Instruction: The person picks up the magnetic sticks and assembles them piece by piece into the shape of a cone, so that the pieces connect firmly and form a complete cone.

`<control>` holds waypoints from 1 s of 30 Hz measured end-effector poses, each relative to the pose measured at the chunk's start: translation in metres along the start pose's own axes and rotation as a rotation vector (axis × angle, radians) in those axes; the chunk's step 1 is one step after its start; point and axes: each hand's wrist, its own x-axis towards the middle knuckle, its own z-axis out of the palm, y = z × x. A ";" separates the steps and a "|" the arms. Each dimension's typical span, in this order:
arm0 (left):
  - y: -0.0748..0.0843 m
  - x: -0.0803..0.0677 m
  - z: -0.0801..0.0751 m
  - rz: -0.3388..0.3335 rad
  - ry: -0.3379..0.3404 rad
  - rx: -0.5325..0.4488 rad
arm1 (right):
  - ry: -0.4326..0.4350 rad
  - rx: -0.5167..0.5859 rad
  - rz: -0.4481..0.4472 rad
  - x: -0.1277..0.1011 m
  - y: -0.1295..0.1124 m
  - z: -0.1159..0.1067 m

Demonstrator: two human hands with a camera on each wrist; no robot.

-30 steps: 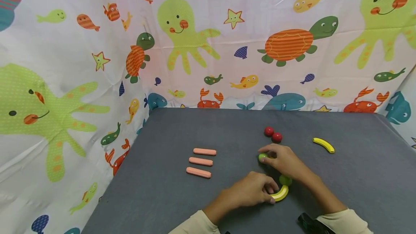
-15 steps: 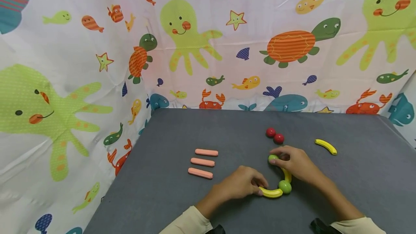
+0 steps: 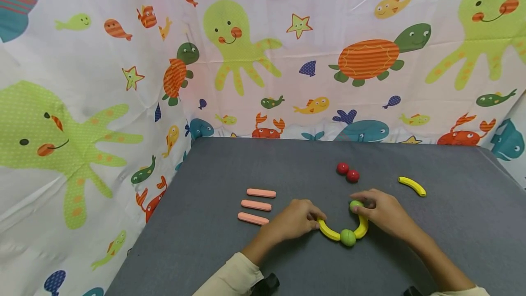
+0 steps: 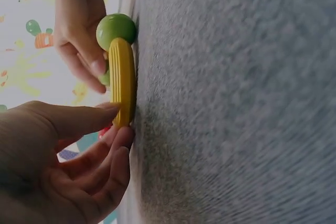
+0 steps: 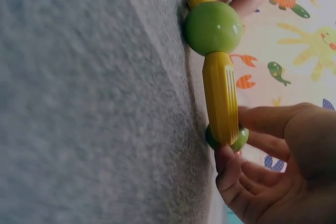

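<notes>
We see a sea-creature curtain (image 3: 263, 49) filling the upper frame behind the grey tabletop (image 3: 213, 259). Three pink sticks (image 3: 255, 204) lie left of centre, two red balls (image 3: 347, 172) and a lone banana (image 3: 412, 186) toward the right. Our right hand (image 3: 382, 214) partly hides the upper green ball (image 3: 355, 204) it pinches; our left hand (image 3: 297, 219) pinches the left banana (image 3: 327, 231) tip, lower centre, the lower green ball (image 3: 348, 237) between both bananas.

From my remote seat, two curved pieces (image 3: 328, 232) met at a ball (image 3: 348, 237) near the table's (image 3: 230, 259) front; three sticks (image 3: 255, 205) lay left, two balls (image 3: 347, 172) behind, a lone curved piece (image 3: 412, 186) far right.
</notes>
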 end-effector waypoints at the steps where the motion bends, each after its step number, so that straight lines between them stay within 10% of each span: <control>1: -0.001 0.001 0.000 -0.007 0.011 0.005 | -0.006 0.011 0.022 -0.001 0.000 0.000; 14: -0.008 0.020 0.003 -0.145 0.201 -0.021 | -0.053 0.186 0.217 -0.010 -0.003 0.002; 30: -0.016 0.044 -0.012 -0.282 0.213 -0.055 | -0.110 0.261 0.174 -0.021 0.002 0.004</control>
